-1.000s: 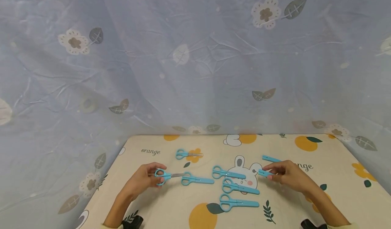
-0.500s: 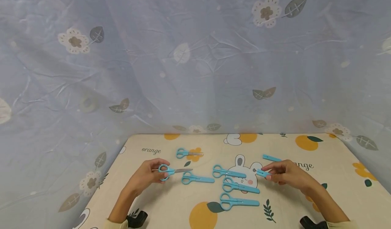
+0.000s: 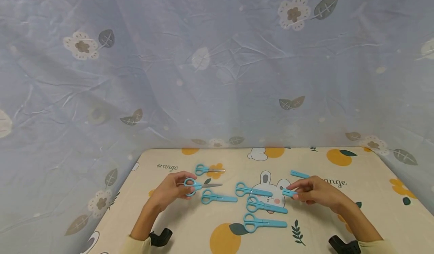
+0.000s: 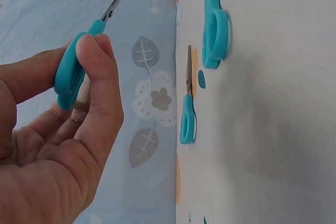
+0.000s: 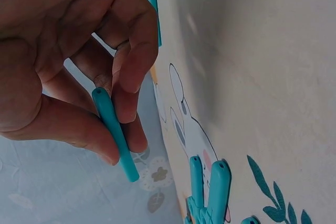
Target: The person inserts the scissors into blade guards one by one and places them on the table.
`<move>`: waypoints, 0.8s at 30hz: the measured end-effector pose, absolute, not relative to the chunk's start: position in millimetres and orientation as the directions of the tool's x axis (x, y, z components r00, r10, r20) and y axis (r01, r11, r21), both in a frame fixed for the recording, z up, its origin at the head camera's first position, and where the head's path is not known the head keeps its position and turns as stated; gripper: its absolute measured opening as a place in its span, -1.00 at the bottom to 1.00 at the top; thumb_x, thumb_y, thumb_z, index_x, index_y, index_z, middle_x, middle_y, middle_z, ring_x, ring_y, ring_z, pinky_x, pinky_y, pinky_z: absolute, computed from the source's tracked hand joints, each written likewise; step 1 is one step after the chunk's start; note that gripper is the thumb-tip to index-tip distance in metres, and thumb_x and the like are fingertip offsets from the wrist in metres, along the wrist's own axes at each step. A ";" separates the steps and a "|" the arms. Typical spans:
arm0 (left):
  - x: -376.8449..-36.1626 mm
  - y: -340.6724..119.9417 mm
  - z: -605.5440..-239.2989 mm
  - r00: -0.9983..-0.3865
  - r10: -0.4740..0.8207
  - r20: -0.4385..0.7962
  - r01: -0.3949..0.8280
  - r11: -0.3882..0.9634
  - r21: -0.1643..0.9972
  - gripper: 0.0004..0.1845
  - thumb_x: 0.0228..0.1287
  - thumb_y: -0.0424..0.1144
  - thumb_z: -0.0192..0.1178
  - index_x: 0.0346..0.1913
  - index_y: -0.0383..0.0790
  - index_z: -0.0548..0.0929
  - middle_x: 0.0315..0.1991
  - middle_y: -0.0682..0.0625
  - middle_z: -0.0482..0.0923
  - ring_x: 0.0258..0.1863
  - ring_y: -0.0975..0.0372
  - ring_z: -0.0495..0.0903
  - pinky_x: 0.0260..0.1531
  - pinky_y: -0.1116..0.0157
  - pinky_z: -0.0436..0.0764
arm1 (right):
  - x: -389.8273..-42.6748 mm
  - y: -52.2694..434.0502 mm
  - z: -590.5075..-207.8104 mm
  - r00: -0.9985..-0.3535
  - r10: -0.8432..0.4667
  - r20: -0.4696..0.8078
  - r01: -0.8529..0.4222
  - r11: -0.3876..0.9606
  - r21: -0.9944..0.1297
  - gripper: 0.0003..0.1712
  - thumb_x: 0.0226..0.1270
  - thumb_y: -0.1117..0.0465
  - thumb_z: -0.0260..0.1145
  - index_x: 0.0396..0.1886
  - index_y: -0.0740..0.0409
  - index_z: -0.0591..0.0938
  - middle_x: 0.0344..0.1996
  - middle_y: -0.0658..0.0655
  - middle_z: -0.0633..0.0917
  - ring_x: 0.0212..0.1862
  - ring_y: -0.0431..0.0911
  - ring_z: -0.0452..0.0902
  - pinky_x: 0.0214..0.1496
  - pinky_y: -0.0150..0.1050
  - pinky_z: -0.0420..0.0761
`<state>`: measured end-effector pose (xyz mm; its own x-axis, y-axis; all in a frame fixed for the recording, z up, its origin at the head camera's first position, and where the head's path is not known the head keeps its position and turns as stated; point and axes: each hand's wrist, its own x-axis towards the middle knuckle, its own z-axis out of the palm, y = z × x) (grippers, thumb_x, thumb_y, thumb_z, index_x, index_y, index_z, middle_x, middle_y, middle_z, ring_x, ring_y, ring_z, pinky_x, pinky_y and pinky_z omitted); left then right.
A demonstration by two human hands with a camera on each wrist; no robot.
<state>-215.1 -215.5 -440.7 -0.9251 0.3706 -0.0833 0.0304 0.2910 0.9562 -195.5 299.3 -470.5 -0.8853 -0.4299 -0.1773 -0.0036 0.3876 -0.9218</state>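
Note:
My left hand (image 3: 174,189) pinches a pair of blue-handled scissors (image 4: 72,72) by the finger loops, its bare metal blades pointing right. Held between the thumb and fingers of my right hand (image 3: 315,193) is a blue scissor sheath (image 5: 115,135), its end toward the left hand. Both are held above the table, with a gap between the blade tips and the sheath. Below that gap lie several sheathed scissors, among them one pair (image 3: 218,198) close under the held blades and another (image 3: 254,190) nearer the sheath.
An unsheathed pair of scissors (image 3: 210,170) lies at the back left. A loose blue sheath (image 3: 300,174) lies behind the right hand. The table wears a cream printed cloth (image 3: 183,231), and a pale blue floral curtain (image 3: 217,95) hangs at its far edge.
My left hand has moved right and slightly away from me with the scissors. My right hand has shifted a little left with the sheath. The things on the table stay put.

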 end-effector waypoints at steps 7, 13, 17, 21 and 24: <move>-218.9 -207.1 -442.1 -0.922 0.378 -0.078 0.038 0.289 0.957 -0.58 0.43 -0.39 0.38 0.28 -0.43 0.63 -0.04 -0.19 0.63 -0.15 0.19 0.78 -0.16 0.21 0.88 | -197.7 294.7 -470.3 -0.892 -0.416 -0.179 0.002 0.391 -0.920 -0.50 0.45 0.22 0.47 0.28 0.39 0.69 -0.34 0.07 0.69 -0.35 -0.15 0.53 -0.37 -0.31 0.57; -220.7 -198.5 -441.2 -0.918 0.388 -0.082 0.035 0.286 0.957 -0.57 0.44 -0.38 0.37 0.30 -0.40 0.63 0.04 -0.28 0.64 -0.13 0.17 0.76 -0.15 0.19 0.88 | -199.6 289.9 -470.3 -0.891 -0.426 -0.156 -0.022 0.383 -0.924 -0.51 0.45 0.21 0.47 0.27 0.38 0.70 -0.35 0.07 0.69 -0.37 -0.17 0.52 -0.39 -0.30 0.57; -221.3 -192.2 -440.3 -0.917 0.391 -0.080 0.043 0.297 0.954 -0.55 0.45 -0.37 0.37 0.32 -0.42 0.62 0.09 -0.33 0.63 -0.12 0.12 0.77 -0.12 0.14 0.88 | -201.3 286.0 -469.7 -0.890 -0.435 -0.138 -0.045 0.385 -0.922 -0.53 0.45 0.21 0.47 0.26 0.36 0.71 -0.40 0.05 0.66 -0.39 -0.16 0.51 -0.41 -0.30 0.55; -222.1 -186.0 -439.5 -0.916 0.392 -0.079 0.046 0.300 0.953 -0.56 0.45 -0.38 0.36 0.32 -0.39 0.63 0.15 -0.39 0.62 -0.08 0.02 0.80 -0.09 0.10 0.88 | -203.2 281.9 -468.0 -0.893 -0.434 -0.124 -0.066 0.398 -0.915 -0.54 0.43 0.22 0.48 0.23 0.36 0.72 -0.39 0.06 0.66 -0.37 -0.16 0.53 -0.40 -0.31 0.56; -222.8 -181.7 -439.9 -0.913 0.401 -0.079 0.048 0.298 0.953 -0.58 0.45 -0.37 0.36 0.31 -0.36 0.64 0.17 -0.41 0.62 -0.07 0.02 0.80 -0.10 0.12 0.88 | -204.9 278.0 -466.8 -0.895 -0.426 -0.130 -0.064 0.411 -0.909 -0.54 0.41 0.20 0.50 0.22 0.34 0.74 -0.35 0.08 0.68 -0.33 -0.15 0.54 -0.37 -0.33 0.58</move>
<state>-222.8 -181.7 -439.9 -0.9128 0.4008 -0.0787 0.0485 0.2976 0.9535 -204.9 278.0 -466.8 -0.8954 -0.4259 -0.1297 -0.0639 0.4112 -0.9093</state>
